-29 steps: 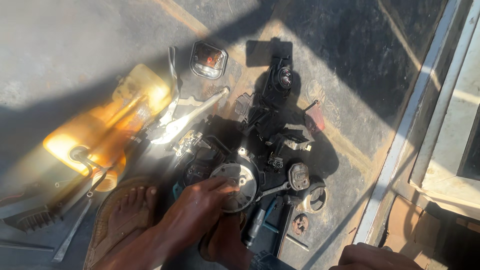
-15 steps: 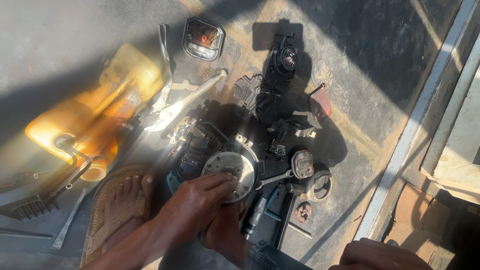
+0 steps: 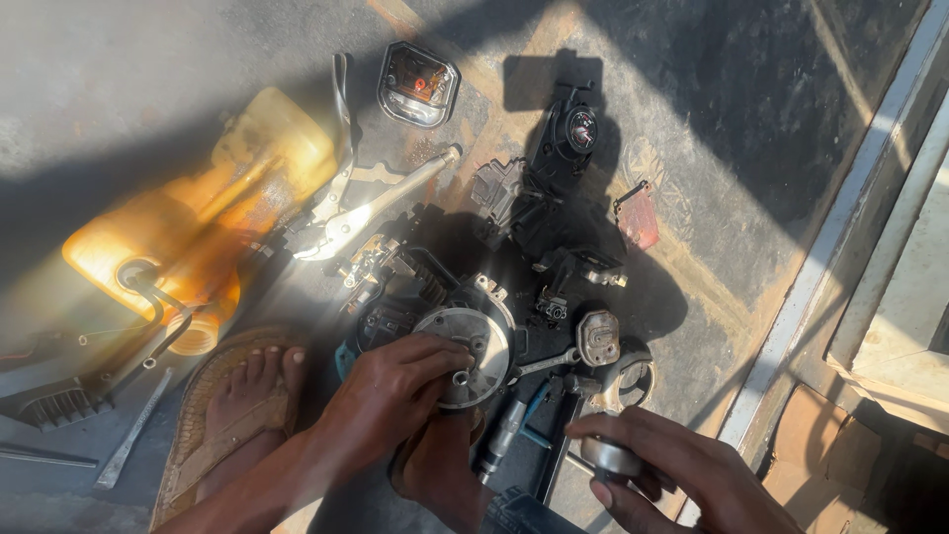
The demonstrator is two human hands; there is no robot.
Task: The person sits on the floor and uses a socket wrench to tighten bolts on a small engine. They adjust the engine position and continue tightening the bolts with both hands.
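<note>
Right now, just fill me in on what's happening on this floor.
A person squats over scattered engine parts on a concrete floor. Their left hand presses on a round metal disc atop a dark engine assembly, fingers spread on its face. Their right hand grips a small round metal part nearby. A spanner, locking pliers and a yellow canister lie around; a sandalled foot rests alongside.

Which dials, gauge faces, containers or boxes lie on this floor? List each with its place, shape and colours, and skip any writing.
Instrument cluster: top centre, rounded rectangle, dark rim, pale face with red marks.
Round gauge: top, right of the cluster, black housing, small dial.
Plastic jug: left, translucent yellow-orange, black hose at its mouth.
Cardboard box: lower right corner, brown.
No sign shows. Left hand rests on a round metal disc; right hand grips a small metal cap.
</note>
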